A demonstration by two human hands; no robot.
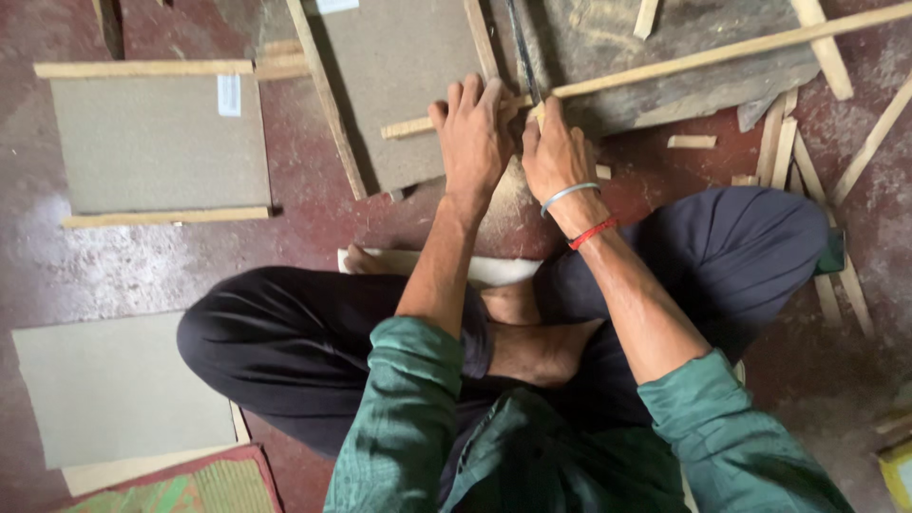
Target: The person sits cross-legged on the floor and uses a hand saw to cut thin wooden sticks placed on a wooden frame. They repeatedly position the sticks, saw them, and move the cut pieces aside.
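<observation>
On the red floor (114, 266) at far left we list two grey boards: an upper board (160, 142) with a thin wood strip along its top and bottom edges, and below it a bare board (114, 385) with no strips, a woven mat (199, 489) at its lower corner. Next, at top centre, a third board (399, 85) carries strips down its sides. Across its lower right corner lies the long strip (665, 62), running up to the right. Our left hand (472, 133) lies flat with fingers spread, pressing that strip down. Just beside it our right hand (556, 157) is closed round the handle of a dark blade (521, 47) that meets the strip between the hands; whether the cut is begun or nearly through we cannot tell. Pale dust (503, 204) lies on the floor below the hands. To the right, loose offcuts (788, 147) lie scattered. We judge the work partway: one board framed on two edges, one bare.
</observation>
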